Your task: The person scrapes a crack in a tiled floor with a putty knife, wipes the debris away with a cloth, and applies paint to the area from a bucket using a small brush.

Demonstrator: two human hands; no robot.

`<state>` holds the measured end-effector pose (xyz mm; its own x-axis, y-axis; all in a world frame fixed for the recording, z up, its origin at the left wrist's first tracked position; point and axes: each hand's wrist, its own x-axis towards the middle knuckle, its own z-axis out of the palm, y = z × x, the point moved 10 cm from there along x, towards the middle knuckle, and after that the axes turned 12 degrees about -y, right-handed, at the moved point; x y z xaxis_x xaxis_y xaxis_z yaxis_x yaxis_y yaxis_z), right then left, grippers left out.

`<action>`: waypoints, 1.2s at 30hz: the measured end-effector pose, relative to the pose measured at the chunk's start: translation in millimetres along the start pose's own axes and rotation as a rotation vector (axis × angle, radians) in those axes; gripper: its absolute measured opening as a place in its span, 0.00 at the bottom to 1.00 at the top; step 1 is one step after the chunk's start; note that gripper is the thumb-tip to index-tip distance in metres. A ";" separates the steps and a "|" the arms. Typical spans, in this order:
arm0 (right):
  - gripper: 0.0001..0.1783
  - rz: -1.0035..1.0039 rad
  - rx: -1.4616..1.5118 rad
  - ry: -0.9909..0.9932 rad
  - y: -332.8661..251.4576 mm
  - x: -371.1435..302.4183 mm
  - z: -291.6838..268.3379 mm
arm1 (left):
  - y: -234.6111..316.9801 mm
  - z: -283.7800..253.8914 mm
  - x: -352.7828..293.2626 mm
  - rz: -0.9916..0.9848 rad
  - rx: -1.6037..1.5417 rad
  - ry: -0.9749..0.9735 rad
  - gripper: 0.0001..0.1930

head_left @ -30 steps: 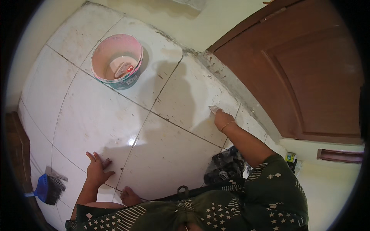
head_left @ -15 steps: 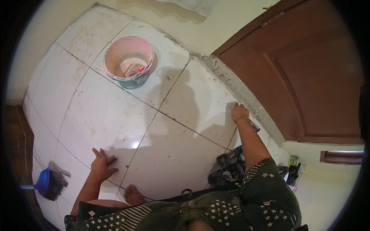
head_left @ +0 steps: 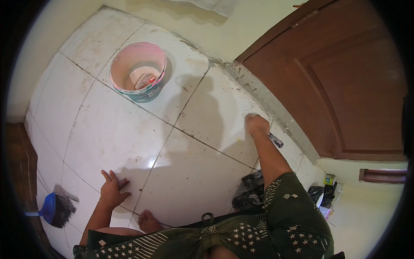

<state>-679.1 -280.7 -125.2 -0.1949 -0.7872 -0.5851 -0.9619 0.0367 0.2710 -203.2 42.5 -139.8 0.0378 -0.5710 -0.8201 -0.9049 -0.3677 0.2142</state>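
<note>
My right hand point(head_left: 258, 124) is closed around a scraper point(head_left: 275, 140) low over the white tiles beside the grey door sill. Its dark handle sticks out behind my wrist; the working end is mostly hidden by my fingers. On the left, my left hand point(head_left: 113, 190) has its fingers spread on or just above the floor, some of them in shadow. Nothing can be made out in it. Farther off stands a pink-lined, green-sided bucket point(head_left: 146, 96) with pale liquid and a whitish, red-marked packet inside.
At the right is a brown panelled door point(head_left: 336, 82). A blue broom head point(head_left: 51, 210) with dark bristles lies at the lower left, near a brown wooden edge point(head_left: 23, 168). Black plastic bags point(head_left: 248, 192) sit by my right arm, and small items with a yellow-green container point(head_left: 329, 179) along the wall.
My right hand has moved slightly left with the scraper, its wrist turning so the blade shows less. My left hand has stayed almost in place. The view has shifted a little.
</note>
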 end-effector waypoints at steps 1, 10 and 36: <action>0.31 -0.004 -0.049 -0.065 -8.9 5.7 6.2 | -0.5 2.3 1.9 -0.001 0.002 -0.003 0.49; 0.24 0.047 -0.013 -0.006 82.3 24.2 55.5 | 4.8 5.1 9.1 0.036 -0.009 -0.012 0.46; 0.22 0.025 -0.039 0.067 -20.7 43.8 -15.3 | -13.1 27.6 22.2 -0.076 0.181 -0.078 0.54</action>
<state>-664.8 -325.3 -144.8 -0.2045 -0.8256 -0.5260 -0.9485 0.0342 0.3150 -202.2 54.9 -175.4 0.0823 -0.4858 -0.8702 -0.9625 -0.2653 0.0571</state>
